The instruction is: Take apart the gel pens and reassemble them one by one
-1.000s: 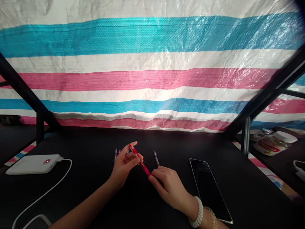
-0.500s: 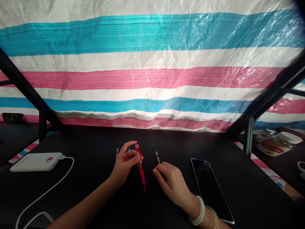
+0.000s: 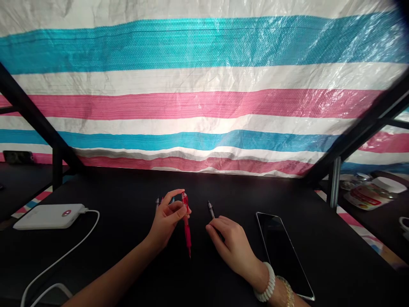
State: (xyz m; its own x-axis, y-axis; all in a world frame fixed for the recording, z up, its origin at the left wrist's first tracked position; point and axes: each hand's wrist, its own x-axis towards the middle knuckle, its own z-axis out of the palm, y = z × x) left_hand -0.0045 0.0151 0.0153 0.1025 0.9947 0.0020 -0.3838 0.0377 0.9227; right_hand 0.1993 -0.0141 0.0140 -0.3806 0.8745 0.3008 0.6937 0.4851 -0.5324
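A red pen [image 3: 187, 232] is pinched in my left hand [image 3: 169, 217], with the index fingertip on its top end and its tip pointing down. Behind that hand, parts of other pens [image 3: 157, 202] show, mostly hidden by the fingers. My right hand [image 3: 231, 243] rests on the black table [image 3: 128, 192] with its fingers curled over the lower part of a dark pen [image 3: 210, 209]. The upper end of this pen sticks out beyond the fingers. Whether the fingers grip it is hard to see, as its lower part is hidden.
A black phone [image 3: 284, 256] lies right of my right hand. At the left is a white power bank [image 3: 47, 216] with a white cable [image 3: 76, 247]. A jar [image 3: 372, 194] stands at the far right. Dark frame bars [image 3: 41, 119] flank a striped sheet [image 3: 204, 106].
The lower end of the red pen has swung slightly left, so the pen hangs more upright. My right hand has barely shifted.
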